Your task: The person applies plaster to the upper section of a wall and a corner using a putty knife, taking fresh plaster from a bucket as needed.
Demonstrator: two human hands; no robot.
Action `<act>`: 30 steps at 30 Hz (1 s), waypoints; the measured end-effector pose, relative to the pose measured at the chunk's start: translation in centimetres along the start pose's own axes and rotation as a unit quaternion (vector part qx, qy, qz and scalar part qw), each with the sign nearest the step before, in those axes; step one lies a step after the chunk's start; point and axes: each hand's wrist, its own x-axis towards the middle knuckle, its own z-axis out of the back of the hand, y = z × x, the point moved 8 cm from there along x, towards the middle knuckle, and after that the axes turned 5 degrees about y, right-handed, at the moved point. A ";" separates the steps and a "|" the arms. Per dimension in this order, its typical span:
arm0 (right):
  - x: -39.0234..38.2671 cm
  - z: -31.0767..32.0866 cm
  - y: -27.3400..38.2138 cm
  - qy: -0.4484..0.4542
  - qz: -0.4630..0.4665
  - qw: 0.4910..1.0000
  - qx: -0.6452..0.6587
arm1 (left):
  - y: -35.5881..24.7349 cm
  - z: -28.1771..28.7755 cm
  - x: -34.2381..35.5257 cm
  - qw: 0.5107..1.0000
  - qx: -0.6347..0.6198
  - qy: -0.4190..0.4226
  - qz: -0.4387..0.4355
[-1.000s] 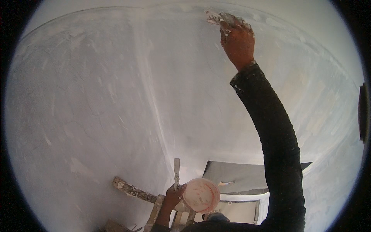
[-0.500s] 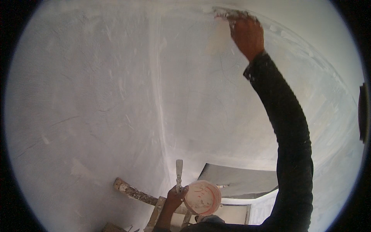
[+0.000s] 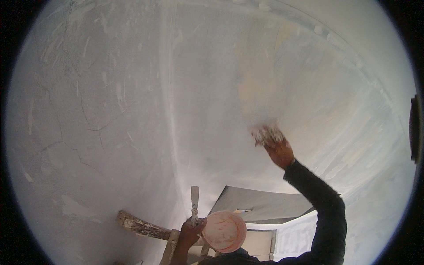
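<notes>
My left hand point(image 3: 191, 232) is closed at the lower middle, around a putty knife point(image 3: 194, 201) whose flat pale blade points up. Against that hand sits a round pinkish-white bucket point(image 3: 224, 232) with reddish streaks, its mouth facing me; the hand grips its edge. My right hand point(image 3: 273, 142) is at the wall point(image 3: 212, 101), right of the vertical corner line. Its fingers are bent, smeared with white paste and blurred by motion. Whatever they press to the wall cannot be made out.
A rough wooden pole point(image 3: 143, 224) and a wooden frame point(image 3: 170, 247) stand at the lower left. Behind the bucket is a dark grey opening or panel point(image 3: 260, 204). The left wall point(image 3: 88, 132) has cracks and pale patches. A dark object point(image 3: 415, 128) shows at the right rim.
My right hand has come down the wall from near the ceiling edge to mid-height, its elbow bending. The view has shifted slightly; my left hand still holds the putty knife and bucket.
</notes>
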 end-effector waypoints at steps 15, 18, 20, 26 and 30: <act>16.9 18.8 -19.5 -0.198 -0.253 0.944 -0.071 | 1.3 0.3 1.0 0.999 0.029 -0.007 -0.039; 14.5 11.6 -11.7 -0.118 -0.189 0.974 -0.050 | 1.1 0.6 0.7 0.998 0.010 -0.023 -0.051; 7.7 4.2 -5.5 -0.074 -0.125 0.986 -0.084 | 0.3 -0.2 0.4 0.999 -0.004 -0.017 -0.039; -9.1 -7.9 7.5 0.188 -0.058 0.969 0.149 | 3.3 0.2 1.3 0.999 -0.029 -0.004 -0.023; -2.2 -0.1 -2.6 0.073 -0.125 0.985 0.097 | 0.7 -0.1 0.3 0.998 -0.009 -0.021 -0.054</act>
